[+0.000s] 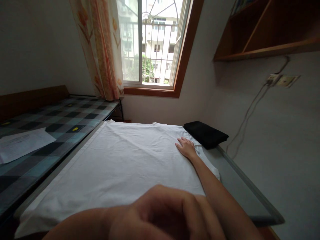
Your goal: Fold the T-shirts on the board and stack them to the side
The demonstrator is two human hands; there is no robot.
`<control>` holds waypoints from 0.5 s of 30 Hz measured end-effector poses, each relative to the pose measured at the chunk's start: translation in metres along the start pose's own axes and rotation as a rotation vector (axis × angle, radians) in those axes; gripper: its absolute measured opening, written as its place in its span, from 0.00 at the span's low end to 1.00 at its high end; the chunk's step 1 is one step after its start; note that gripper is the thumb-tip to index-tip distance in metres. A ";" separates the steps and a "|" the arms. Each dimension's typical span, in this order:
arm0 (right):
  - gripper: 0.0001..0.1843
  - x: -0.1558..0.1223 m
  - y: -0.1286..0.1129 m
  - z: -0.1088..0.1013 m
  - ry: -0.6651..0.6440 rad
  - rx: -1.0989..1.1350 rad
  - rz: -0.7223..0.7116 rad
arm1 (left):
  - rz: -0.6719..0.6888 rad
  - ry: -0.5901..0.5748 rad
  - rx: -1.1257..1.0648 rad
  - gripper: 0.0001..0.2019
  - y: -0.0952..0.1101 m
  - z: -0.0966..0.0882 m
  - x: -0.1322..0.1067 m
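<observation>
Your left hand (160,213) curls shut up close, right hand (186,147) spread flat on the white fabric sheet (120,160) covering the grey counter (237,186), smoothing, I'd say; next needs an edge pinch.

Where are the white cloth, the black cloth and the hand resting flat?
white cloth (120,156): head view, its middle.
black cloth (205,133): head view, its top.
right hand (186,147): head view, its back.

Right grip (186,147) flat on white cloth (120,166)

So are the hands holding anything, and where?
The right hand only lies flat on the white cloth near its right edge, gripping nothing. The left hand is curled and blurred: cannot tell.
</observation>
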State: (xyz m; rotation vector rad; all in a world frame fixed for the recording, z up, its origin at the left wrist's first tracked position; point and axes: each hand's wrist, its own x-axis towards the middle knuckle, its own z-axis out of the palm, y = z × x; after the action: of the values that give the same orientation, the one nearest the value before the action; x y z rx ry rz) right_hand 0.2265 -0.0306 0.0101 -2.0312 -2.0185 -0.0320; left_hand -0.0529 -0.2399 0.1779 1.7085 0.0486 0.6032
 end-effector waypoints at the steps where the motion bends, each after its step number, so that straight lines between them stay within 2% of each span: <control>1: 0.24 -0.001 -0.001 -0.001 0.004 -0.007 -0.008 | -0.010 0.020 0.039 0.28 -0.003 -0.007 0.006; 2: 0.24 -0.001 -0.002 -0.002 0.007 -0.016 -0.021 | -0.062 0.062 0.132 0.26 -0.009 -0.016 0.010; 4: 0.22 -0.002 -0.006 -0.004 0.004 -0.042 -0.062 | -0.208 0.136 0.498 0.20 -0.033 -0.044 0.007; 6: 0.21 -0.004 -0.012 -0.006 -0.014 -0.082 -0.095 | -0.366 0.172 0.959 0.25 -0.064 -0.080 -0.009; 8: 0.23 -0.007 -0.016 -0.007 -0.040 -0.132 -0.110 | -0.589 0.275 1.281 0.26 -0.095 -0.115 -0.034; 11: 0.27 -0.015 -0.018 -0.007 -0.101 -0.181 -0.136 | -0.863 0.320 1.457 0.30 -0.125 -0.156 -0.077; 13: 0.33 -0.024 -0.018 -0.007 -0.138 -0.184 -0.151 | -1.011 0.389 1.468 0.33 -0.134 -0.168 -0.102; 15: 0.37 -0.032 -0.019 -0.006 -0.163 -0.169 -0.138 | -1.069 0.489 1.484 0.34 -0.138 -0.171 -0.120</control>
State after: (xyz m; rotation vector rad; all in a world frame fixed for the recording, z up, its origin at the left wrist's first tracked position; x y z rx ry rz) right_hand 0.2080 -0.0631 0.0131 -2.0481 -2.3265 -0.0690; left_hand -0.1873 -0.0946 0.0241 2.3857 2.0314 0.0394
